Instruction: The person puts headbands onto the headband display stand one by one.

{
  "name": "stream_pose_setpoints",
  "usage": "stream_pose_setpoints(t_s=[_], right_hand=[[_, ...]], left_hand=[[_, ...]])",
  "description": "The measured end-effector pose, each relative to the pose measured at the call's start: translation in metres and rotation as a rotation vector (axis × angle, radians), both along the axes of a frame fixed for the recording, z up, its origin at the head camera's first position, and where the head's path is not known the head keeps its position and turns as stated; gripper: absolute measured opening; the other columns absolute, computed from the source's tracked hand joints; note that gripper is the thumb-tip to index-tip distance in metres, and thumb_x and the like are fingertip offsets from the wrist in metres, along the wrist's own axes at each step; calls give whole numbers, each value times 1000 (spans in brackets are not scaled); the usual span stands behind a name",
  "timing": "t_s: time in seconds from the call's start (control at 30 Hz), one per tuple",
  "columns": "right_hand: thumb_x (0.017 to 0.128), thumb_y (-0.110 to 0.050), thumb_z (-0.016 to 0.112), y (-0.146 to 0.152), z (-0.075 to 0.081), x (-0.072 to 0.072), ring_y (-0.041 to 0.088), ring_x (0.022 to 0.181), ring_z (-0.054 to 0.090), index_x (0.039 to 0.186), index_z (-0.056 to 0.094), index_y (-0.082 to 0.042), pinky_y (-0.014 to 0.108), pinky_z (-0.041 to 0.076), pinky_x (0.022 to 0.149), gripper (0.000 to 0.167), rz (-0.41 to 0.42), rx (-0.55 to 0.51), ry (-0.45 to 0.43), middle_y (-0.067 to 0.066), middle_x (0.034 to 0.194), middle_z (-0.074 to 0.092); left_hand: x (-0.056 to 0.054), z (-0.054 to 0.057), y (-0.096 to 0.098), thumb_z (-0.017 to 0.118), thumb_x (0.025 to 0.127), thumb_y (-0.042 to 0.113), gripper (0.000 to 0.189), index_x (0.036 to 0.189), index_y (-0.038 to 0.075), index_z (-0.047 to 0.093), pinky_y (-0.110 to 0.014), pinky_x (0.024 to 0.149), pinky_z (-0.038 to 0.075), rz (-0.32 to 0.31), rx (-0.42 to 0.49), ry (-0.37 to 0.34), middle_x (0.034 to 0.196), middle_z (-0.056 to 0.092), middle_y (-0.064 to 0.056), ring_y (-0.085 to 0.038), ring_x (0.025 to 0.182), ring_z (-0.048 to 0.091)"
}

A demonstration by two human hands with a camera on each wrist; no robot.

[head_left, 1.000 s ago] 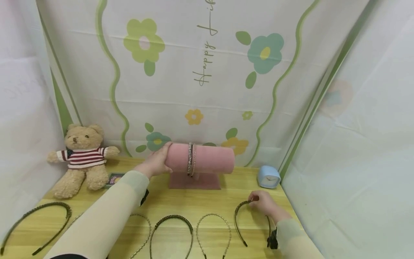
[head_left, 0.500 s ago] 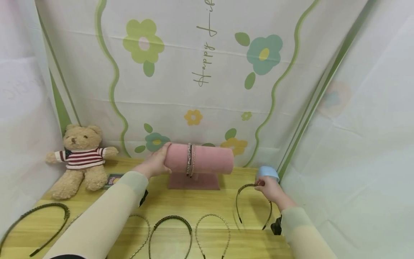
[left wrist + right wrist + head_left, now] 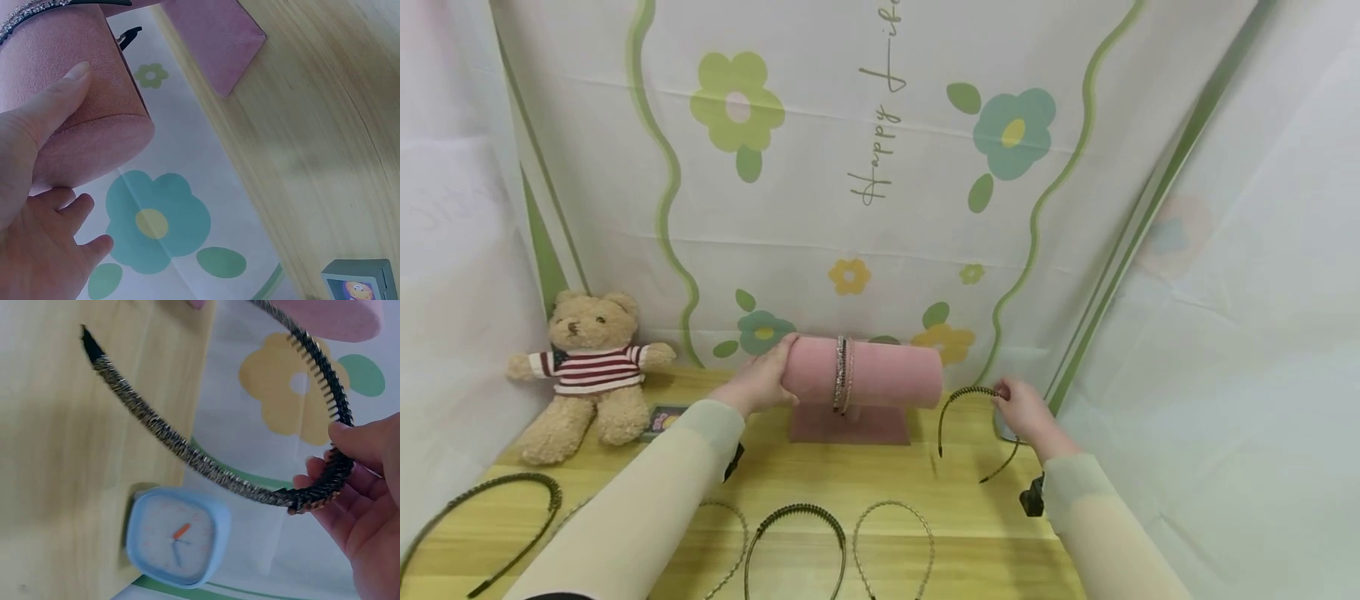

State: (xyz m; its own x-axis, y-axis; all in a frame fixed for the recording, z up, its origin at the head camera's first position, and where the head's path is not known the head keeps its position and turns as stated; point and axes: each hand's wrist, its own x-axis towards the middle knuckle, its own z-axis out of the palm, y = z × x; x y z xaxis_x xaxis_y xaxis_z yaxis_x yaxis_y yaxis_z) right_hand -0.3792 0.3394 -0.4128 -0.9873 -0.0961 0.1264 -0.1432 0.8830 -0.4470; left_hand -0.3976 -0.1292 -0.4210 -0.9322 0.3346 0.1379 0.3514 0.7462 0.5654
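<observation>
A pink velvety roll stand [image 3: 895, 371] stands at the back of the table. Several thin, sparkly headbands [image 3: 841, 375] circle its middle. My left hand [image 3: 760, 385] grips the roll's left end; in the left wrist view the thumb [image 3: 59, 103] lies along the roll and the fingers reach round its end. My right hand [image 3: 1026, 415] pinches a dark, toothed headband [image 3: 187, 453] by its curved top. This headband is raised off the table just right of the roll, tips pointing down and toward me. The roll's right end is free.
A blue clock [image 3: 178, 537] stands behind my right hand. A teddy bear [image 3: 597, 367] sits at the back left beside a small dark box [image 3: 662, 418]. Along the front lie several headbands [image 3: 801, 510]. White printed cloth [image 3: 850, 217] walls the table's back and sides.
My right hand has lifted the dark headband from the front right and carried it away from me, toward the roll's right end. The left hand has stayed on the roll.
</observation>
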Motion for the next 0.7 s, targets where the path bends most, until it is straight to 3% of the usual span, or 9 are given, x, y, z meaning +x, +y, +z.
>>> stream_pose_setpoints(t_s=[0.07, 0.23, 0.4, 0.47, 0.6, 0.7], right_hand=[[100, -10, 56, -2, 4, -5, 34, 100, 62, 119, 63, 5, 50, 54, 82, 25, -7, 11, 7, 19, 109, 64], [100, -10, 53, -8, 11, -15, 26, 80, 62, 108, 66, 6, 43, 54, 67, 22, -21, 29, 22, 16, 97, 66], [100, -12, 51, -19, 14, -17, 27, 77, 61, 106, 60, 4, 38, 53, 62, 19, -77, -18, -37, 18, 99, 63], [100, -12, 50, -26, 16, -16, 28, 75, 62, 107, 55, 4, 37, 55, 60, 18, -96, -115, -88, 18, 96, 63], [102, -13, 51, -38, 19, -18, 26, 65, 65, 111, 46, 5, 35, 58, 59, 21, -123, -443, -195, 17, 86, 63], [104, -15, 51, -44, 21, -21, 18, 61, 63, 111, 48, 7, 34, 58, 62, 23, -124, -657, -251, 12, 80, 62]], left_hand=[[0, 0, 0, 90, 68, 11, 121, 157, 6, 8, -62, 114, 15, -1, 1, 7, 156, 28, -23, -44, 136, 36], [0, 1, 1, 91, 68, 13, 121, 157, 6, 9, -61, 114, 18, -1, -5, 19, 155, 30, -23, -43, 135, 38], [1, 0, 1, 91, 69, 12, 120, 157, 6, 10, -61, 114, 19, 0, -1, 19, 155, 31, -23, -43, 135, 37], [1, 1, 1, 91, 70, 12, 119, 157, 7, 10, -61, 114, 19, 0, -2, 14, 155, 30, -23, -43, 136, 37], [2, 1, 0, 90, 70, 12, 119, 157, 7, 9, -61, 114, 19, 3, -3, 7, 155, 30, -23, -43, 136, 36], [2, 2, 1, 90, 70, 11, 119, 157, 7, 10, -61, 114, 20, 6, 2, 1, 156, 29, -23, -44, 136, 36]])
